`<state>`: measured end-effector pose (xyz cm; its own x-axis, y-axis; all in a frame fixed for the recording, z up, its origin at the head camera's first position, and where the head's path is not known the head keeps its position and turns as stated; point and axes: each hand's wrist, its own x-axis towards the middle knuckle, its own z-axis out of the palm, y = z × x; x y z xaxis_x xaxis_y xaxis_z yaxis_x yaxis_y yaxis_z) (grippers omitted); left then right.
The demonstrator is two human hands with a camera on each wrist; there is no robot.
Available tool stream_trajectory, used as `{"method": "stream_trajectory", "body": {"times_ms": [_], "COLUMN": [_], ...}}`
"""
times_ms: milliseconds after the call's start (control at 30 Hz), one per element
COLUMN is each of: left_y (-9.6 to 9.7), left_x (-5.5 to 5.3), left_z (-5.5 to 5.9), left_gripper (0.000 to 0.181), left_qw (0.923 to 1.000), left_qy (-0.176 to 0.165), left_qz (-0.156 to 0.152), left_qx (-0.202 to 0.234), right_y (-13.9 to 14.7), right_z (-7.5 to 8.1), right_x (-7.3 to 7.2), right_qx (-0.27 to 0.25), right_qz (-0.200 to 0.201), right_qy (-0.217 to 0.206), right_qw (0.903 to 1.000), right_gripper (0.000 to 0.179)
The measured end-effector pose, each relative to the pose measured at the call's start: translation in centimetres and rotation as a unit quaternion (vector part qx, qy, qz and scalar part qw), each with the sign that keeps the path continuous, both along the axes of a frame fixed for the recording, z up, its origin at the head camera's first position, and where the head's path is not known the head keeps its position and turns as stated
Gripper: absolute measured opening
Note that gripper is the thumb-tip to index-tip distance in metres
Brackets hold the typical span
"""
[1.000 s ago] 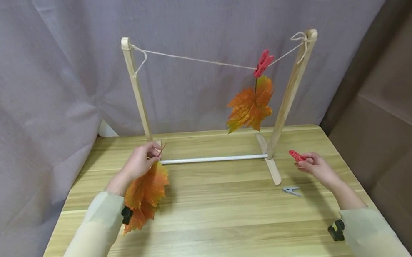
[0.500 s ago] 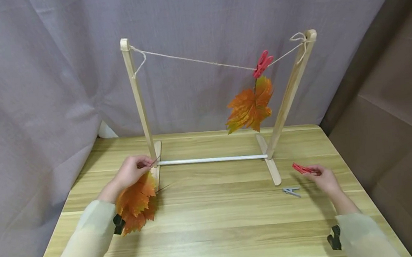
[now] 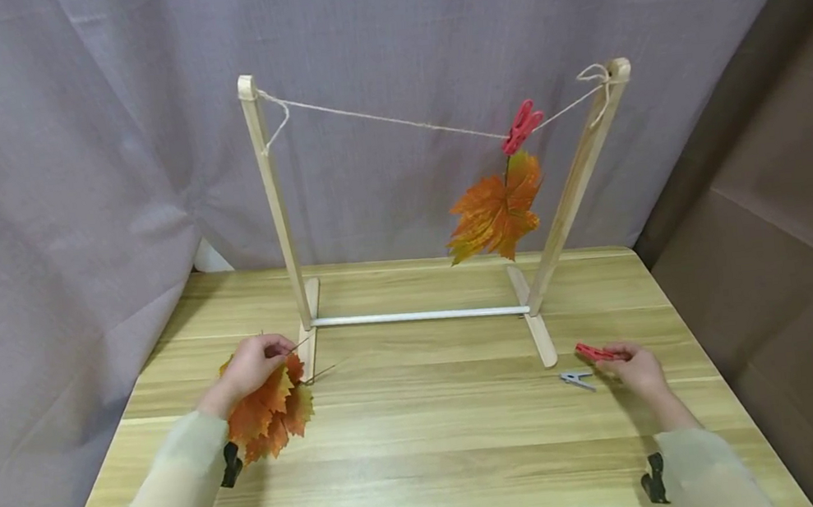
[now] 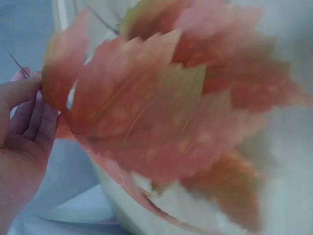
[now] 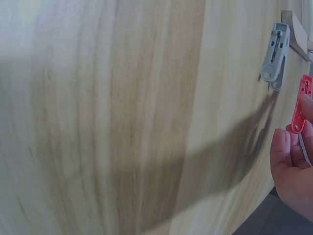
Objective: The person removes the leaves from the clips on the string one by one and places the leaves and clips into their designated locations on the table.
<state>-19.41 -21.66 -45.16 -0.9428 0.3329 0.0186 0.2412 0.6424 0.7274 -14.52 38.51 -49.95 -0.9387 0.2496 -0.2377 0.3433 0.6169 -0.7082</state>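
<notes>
My left hand point(image 3: 253, 364) pinches the thin stem of an orange artificial maple leaf point(image 4: 142, 107), over the table's left side. Beneath it other orange and yellow-green leaves point(image 3: 300, 412) overlap, their stems pointing right; the held leaf partly hides them. On the right, my right hand point(image 3: 638, 370) grips a red clothespin point(image 3: 592, 352) between thumb and fingers. Close beside that hand a grey clothespin point(image 3: 576, 380) lies on the table. Another red clothespin point(image 3: 522, 127) clips a maple leaf point(image 3: 497, 211) by its stem to a sagging string point(image 3: 393, 121).
The string runs between two wooden posts point(image 3: 275, 209), the right post point(image 3: 578, 186) leaning outward. A white rod point(image 3: 420, 316) joins their flat feet point(image 3: 542, 340) low over the wooden table point(image 3: 429, 466). A grey curtain point(image 3: 382, 25) hangs behind.
My left hand has moved left and toward me with the leaf, and more leaves show below it. My right hand has come down toward the grey clothespin, still holding the red one.
</notes>
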Motion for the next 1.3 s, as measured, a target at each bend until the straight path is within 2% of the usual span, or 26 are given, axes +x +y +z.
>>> {"method": "stream_trajectory", "body": {"times_ms": [267, 433, 633, 700, 867, 1000, 1100, 1300], "left_y": [-0.1, -0.1, 0.1, 0.1, 0.1, 0.1, 0.2, 0.3], "left_x": [-0.1, 0.1, 0.0, 0.0, -0.3, -0.5, -0.6, -0.9], "left_z": [-2.9, -3.8, -4.6, -4.7, -4.6, -4.0, -3.4, -1.6], "left_gripper": [0.016, 0.016, 0.020, 0.020, 0.020, 0.020, 0.021, 0.024], "left_qw": [0.9990, 0.9971, 0.9945, 0.9938, 0.9927, 0.9926, 0.9933, 0.9949], "left_qy": [0.013, -0.002, -0.038, -0.040, -0.031, -0.023, -0.025, -0.039], "left_qz": [0.031, 0.065, 0.084, 0.088, 0.092, 0.090, 0.078, 0.059], "left_qx": [0.030, 0.040, 0.050, 0.054, 0.072, 0.078, 0.081, 0.071], "right_y": [0.0, 0.0, 0.1, 0.2, 0.2, 0.2, 0.1, -0.1], "right_z": [-0.8, -1.1, -1.1, -1.1, -0.9, -0.2, 0.7, 3.1], "right_x": [0.0, 0.1, 0.2, 0.2, 0.2, 0.0, -0.3, -1.1], "right_qx": [0.007, 0.025, 0.040, 0.035, 0.009, 0.003, -0.004, -0.035], "right_qz": [-0.009, -0.005, 0.005, 0.005, -0.006, -0.006, -0.004, 0.017], "right_qy": [-0.002, 0.001, 0.006, 0.005, 0.005, -0.007, -0.013, 0.006], "right_qw": [0.9999, 0.9997, 0.9992, 0.9994, 0.9999, 1.0000, 0.9999, 0.9992], "right_gripper": [0.042, 0.041, 0.043, 0.044, 0.043, 0.044, 0.046, 0.050]}}
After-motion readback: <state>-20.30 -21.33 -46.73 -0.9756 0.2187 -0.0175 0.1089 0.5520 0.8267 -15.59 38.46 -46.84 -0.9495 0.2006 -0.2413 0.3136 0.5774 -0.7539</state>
